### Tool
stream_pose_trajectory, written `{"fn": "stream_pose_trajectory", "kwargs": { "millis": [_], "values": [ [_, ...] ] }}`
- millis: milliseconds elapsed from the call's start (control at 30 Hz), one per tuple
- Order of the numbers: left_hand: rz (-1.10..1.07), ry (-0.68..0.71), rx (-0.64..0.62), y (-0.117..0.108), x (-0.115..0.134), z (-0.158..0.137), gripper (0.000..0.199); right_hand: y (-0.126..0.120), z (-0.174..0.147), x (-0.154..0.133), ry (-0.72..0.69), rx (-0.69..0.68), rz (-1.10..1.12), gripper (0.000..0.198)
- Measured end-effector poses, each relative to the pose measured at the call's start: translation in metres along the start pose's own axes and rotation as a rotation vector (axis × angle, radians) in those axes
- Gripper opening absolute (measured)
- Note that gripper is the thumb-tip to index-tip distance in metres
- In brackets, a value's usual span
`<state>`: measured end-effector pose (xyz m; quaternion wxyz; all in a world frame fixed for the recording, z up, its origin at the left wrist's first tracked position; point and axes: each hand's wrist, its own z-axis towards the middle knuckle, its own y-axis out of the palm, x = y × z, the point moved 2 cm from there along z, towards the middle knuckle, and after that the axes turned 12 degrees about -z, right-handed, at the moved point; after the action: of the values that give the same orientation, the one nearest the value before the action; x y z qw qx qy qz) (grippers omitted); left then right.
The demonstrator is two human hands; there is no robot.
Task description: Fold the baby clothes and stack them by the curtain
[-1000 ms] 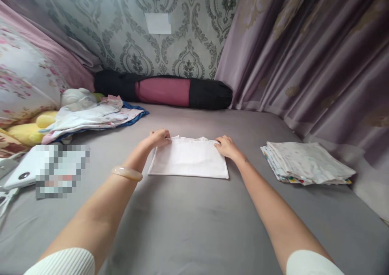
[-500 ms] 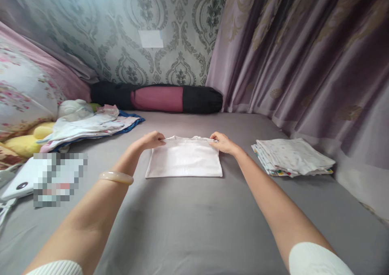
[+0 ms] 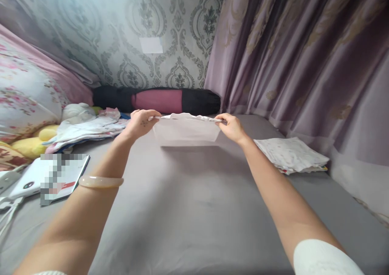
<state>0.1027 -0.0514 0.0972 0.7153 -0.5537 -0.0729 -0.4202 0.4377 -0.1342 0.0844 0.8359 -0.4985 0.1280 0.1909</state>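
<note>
A folded white cloth garment (image 3: 188,130) hangs above the grey bed sheet (image 3: 182,210), its upper edge stretched between my two hands. My left hand (image 3: 142,122) pinches the upper left corner, and my right hand (image 3: 231,126) pinches the upper right corner. Below the garment a shadow falls on the sheet. Its exact kind cannot be made out while folded. A pale bangle (image 3: 101,181) circles my left forearm.
To the right lies a stack of folded clothes (image 3: 293,153) beside the purple curtain (image 3: 258,56). Loose clothes (image 3: 88,127) and a yellow plush (image 3: 30,145) lie at left, near a white phone-like device (image 3: 30,180). A black-and-maroon bolster (image 3: 158,100) lines the wall.
Both hands have raised the folded white garment off the sheet and farther from me. Its front face now hangs down, with a shadow beneath it.
</note>
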Motion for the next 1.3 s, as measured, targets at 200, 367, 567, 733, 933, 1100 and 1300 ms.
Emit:
{"fn": "stream_pose_trajectory", "kwargs": {
  "millis": [200, 367, 567, 733, 933, 1100, 1300],
  "values": [
    [0.131, 0.091, 0.103, 0.035, -0.015, -0.043, 0.032, 0.023, -0.039, -0.006, -0.108, -0.056, -0.265, 0.022],
    [0.144, 0.138, 0.030, 0.057, -0.035, -0.094, 0.033, 0.039, -0.083, 0.001, -0.184, -0.142, -0.276, 0.026],
    [0.106, 0.151, -0.154, 0.072, -0.043, -0.131, 0.039, 0.054, -0.120, 0.003, -0.260, -0.203, -0.279, 0.032],
    [0.116, 0.140, -0.247, 0.073, -0.044, -0.140, 0.041, 0.056, -0.134, 0.001, -0.242, -0.263, -0.321, 0.039],
    [0.116, 0.000, -0.175, 0.084, -0.021, -0.117, 0.029, 0.066, -0.108, -0.017, -0.085, -0.297, -0.368, 0.029],
    [0.154, -0.052, -0.126, 0.126, 0.008, -0.085, 0.034, 0.107, -0.076, -0.047, -0.020, -0.329, -0.366, 0.045],
    [0.303, -0.080, -0.184, 0.164, 0.015, -0.070, 0.047, 0.137, -0.064, -0.064, -0.034, -0.422, -0.376, 0.055]
  ]
}}
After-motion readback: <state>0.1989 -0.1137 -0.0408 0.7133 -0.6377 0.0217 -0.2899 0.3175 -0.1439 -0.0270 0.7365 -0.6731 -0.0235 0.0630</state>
